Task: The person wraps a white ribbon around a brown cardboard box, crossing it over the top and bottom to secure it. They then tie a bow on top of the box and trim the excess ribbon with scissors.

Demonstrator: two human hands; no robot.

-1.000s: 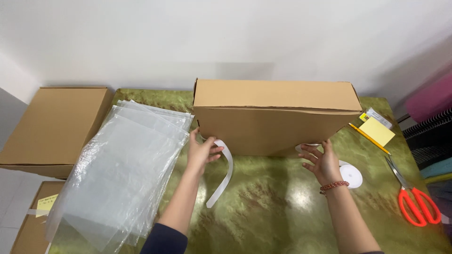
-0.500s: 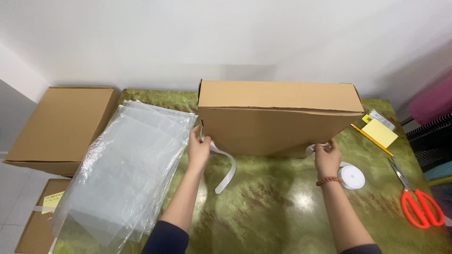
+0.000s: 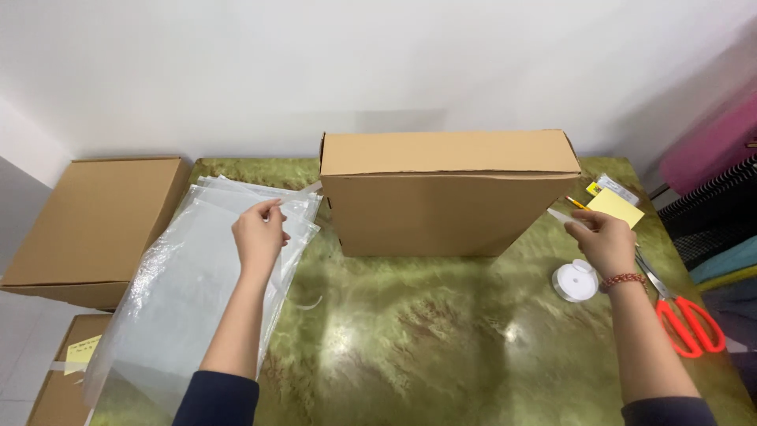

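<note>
My left hand (image 3: 259,235) rests on a stack of clear plastic bags (image 3: 181,300) at the left of the green marbled table (image 3: 441,347). Its thumb and forefinger pinch the top bag near its upper edge. My right hand (image 3: 609,241) is raised at the right corner of a closed brown cardboard box (image 3: 449,197) and pinches a short strip of white tape (image 3: 563,216). A white tape roll (image 3: 576,281) lies just below that hand. A loose curl of white strip (image 3: 312,303) lies on the table between my arms.
Red-handled scissors (image 3: 692,322) lie at the right edge. A yellow note pad (image 3: 615,207) and small packets sit behind the right hand. Two more cardboard boxes (image 3: 95,225) (image 3: 67,383) stand off the table to the left. A white wall is close behind.
My left hand let go of the long white strip and moved left onto the plastic bags. My right hand moved right, off the box front, and now pinches a short tape strip.
</note>
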